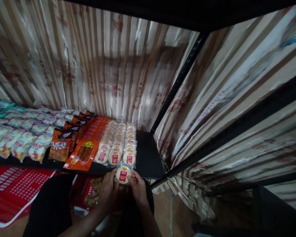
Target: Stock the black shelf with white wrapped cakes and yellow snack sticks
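Note:
Between both hands, just off the front edge of the black shelf, is a round white rice cracker in a clear wrapper with a red label. My left hand grips its left side, fingers closed at the wrapper. On the other side, my right hand pinches the cracker's right edge with thumb and fingers. Directly behind it, similar wrapped rice crackers lie overlapped in three rows running back. Left of these rows lies a flat orange snack packet with brown sticks pictured on it.
Orange-black snack bags and several white snack bags fill the shelf's left. Red baskets stand below in front. A black upright post rises at the shelf's back right corner. Striped curtains hang behind and to the right.

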Demonstrator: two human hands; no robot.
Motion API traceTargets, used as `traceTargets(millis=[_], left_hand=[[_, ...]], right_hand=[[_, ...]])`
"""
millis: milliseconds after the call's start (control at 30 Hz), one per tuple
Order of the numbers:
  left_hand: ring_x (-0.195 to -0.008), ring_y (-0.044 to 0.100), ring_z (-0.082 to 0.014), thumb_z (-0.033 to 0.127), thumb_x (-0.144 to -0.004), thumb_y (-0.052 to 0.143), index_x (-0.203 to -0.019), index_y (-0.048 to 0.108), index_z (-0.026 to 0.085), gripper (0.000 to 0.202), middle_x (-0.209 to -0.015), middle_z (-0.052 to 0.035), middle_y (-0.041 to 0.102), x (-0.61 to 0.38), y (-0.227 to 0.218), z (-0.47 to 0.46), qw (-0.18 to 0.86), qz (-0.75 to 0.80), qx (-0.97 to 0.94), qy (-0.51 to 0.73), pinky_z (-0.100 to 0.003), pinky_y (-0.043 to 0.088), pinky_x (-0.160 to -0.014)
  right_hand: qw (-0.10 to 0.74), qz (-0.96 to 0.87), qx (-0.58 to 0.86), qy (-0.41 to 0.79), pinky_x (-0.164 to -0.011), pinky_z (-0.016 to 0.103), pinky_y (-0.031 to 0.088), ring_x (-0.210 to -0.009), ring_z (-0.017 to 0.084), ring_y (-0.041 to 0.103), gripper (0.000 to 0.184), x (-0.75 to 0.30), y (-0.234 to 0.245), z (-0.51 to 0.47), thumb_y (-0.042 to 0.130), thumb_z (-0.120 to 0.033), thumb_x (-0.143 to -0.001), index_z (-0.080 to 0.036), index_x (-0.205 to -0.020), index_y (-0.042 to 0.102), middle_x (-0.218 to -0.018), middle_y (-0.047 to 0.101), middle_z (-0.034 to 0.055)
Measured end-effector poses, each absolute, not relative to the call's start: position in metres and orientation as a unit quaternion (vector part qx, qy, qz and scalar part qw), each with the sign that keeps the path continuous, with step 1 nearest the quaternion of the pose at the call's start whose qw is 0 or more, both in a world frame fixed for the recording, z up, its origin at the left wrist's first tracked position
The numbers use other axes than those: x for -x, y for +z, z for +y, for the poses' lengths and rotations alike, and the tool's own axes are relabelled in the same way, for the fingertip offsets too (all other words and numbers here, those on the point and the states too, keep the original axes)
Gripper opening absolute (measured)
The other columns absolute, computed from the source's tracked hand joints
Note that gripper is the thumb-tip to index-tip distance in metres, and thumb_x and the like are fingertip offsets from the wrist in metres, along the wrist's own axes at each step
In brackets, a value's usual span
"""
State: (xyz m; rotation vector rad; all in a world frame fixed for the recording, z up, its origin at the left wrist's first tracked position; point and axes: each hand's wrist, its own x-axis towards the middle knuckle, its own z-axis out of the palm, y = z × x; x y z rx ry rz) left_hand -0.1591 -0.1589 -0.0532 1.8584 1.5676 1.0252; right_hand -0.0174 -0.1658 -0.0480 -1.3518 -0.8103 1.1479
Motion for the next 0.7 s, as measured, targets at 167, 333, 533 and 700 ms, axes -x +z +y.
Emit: traceTargets(millis=[167, 333, 533, 700], left_hand=[[-0.106, 0.056, -0.0214, 0.018, -0.079, 0.042, -0.12, 0.05, 0.016, 0.043, -0.113, -0.0102, 0.061, 0.147, -0.051, -0.152, 0.228, 0.543, -0.709, 0.389, -0.04, 0.046, -0.094], [-0.111, 0.053, -0.0225, 0.017, -0.08, 0.04, -0.122, 0.05, 0.014, 0.043, -0.118, -0.0114, 0.059, 0.139, -0.058, -0.14, 0.18, 0.531, -0.73, 0.391, -0.044, 0.044, -0.097], [-0.112, 0.053, -0.0234, 0.014, -0.078, 0.04, -0.121, 0.051, 0.012, 0.045, -0.117, -0.0129, 0.058, 0.133, -0.067, -0.13, 0.126, 0.528, -0.759, 0.359, -0.043, 0.047, -0.095], [-0.104, 0.056, -0.0194, 0.008, -0.078, 0.038, -0.119, 0.055, 0.018, 0.045, -0.11, -0.0095, 0.057, 0.129, -0.063, -0.133, 0.075, 0.534, -0.776, 0.327, -0.034, 0.052, -0.087]], right_hand=[[0.578, -0.353, 0.571, 0.463, -0.076, 0.035, 0.054, -0.078, 0.021, 0.068, 0.038, 0.005, -0.045, -0.153, 0.067, -0.037, -0.065, -0.017, -0.097, 0.065, -0.087, 0.072, 0.0066], [0.564, -0.393, 0.612, 0.391, -0.074, 0.033, 0.054, -0.078, 0.02, 0.067, 0.036, -0.007, -0.054, -0.137, 0.063, -0.036, -0.066, -0.017, -0.096, 0.067, -0.093, 0.07, 0.0082], [0.471, -0.472, 0.701, 0.253, -0.069, 0.027, 0.052, -0.071, 0.016, 0.063, 0.029, -0.016, -0.055, -0.128, 0.057, -0.03, -0.071, -0.019, -0.094, 0.07, -0.082, 0.066, 0.005], [0.42, -0.498, 0.723, 0.23, -0.068, 0.025, 0.049, -0.068, 0.015, 0.061, 0.032, -0.018, -0.049, -0.126, 0.055, -0.027, -0.073, -0.017, -0.1, 0.069, -0.081, 0.066, 0.0046]])
